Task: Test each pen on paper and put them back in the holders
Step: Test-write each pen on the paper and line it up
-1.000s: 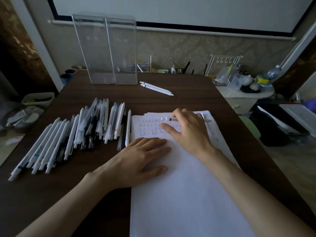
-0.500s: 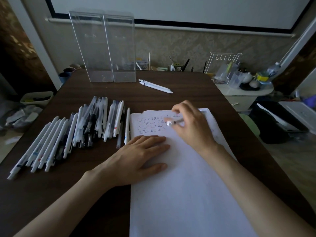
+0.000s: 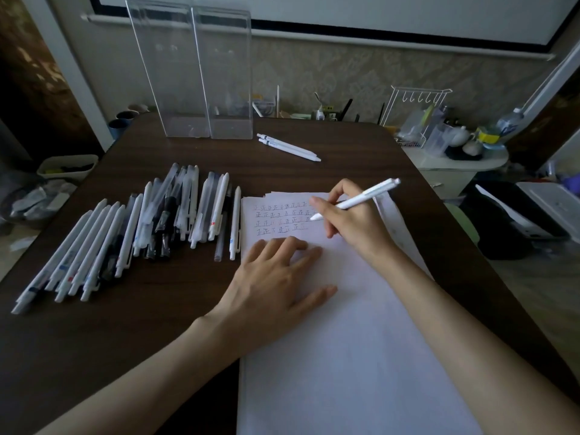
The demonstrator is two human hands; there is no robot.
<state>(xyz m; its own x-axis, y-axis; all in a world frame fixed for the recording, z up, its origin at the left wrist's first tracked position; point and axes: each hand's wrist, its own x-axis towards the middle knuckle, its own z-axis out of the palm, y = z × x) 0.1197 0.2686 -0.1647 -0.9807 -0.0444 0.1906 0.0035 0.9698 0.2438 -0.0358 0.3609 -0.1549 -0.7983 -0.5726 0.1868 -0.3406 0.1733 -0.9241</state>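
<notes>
Paper (image 3: 345, 356): white sheets stacked lengthwise on the right half of the dark wood bench (image 3: 141, 309), nearest edge out of frame. Left hand (image 3: 276, 277): flat on the paper's left part, fingers spread and straight, holding nothing. Right hand (image 3: 351, 221): just beyond the left, fingers and thumb curled round a white pen (image 3: 361, 199) in a writing grip; the tip points left at the third of four rows of small written marks (image 3: 282, 216) near the paper's top, the clicker end raised to the right; whether the tip touches cannot be told. Loose pens (image 3: 125, 227): many, white, clear and black, lying in overlapping rows on the bench left of the paper, the nearest one just beside its edge. Two pens (image 3: 288, 147): white, side by side, farther back and apart from the rest. Holders (image 3: 194, 73): two tall clear boxes, upright and touching, near the bench's far edge, left of the two pens. Wire rack (image 3: 414, 114): white, on a side table beyond the right corner.
</notes>
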